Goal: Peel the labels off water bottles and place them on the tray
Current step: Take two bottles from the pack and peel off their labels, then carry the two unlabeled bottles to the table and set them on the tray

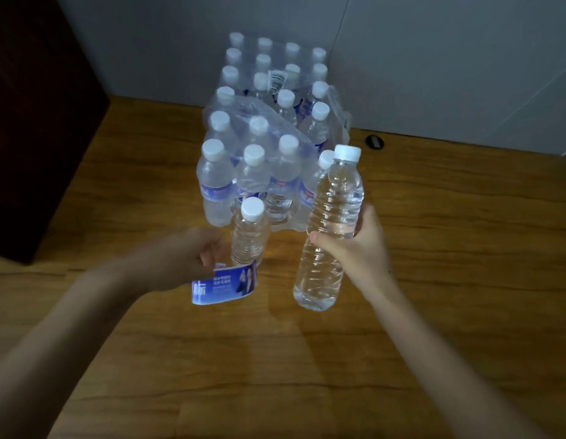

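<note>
Right hand [354, 245] wrapped round a bare bottle [331, 229] tipped in the air, left hand [186, 258] pinching the label [226, 285], no tray seen: could slip and knock the standing bottle [248, 237].

The peeled blue label [224, 285] in the left hand [177, 258] carries white characters, too blurred to read, beside a small printed figure. Blue labels on the wrapped pack of bottles [259, 147], toward the table's far edge, show white print just as unreadable. A barcode sticker [276, 79] sits on the wrap, digits illegible.
</note>
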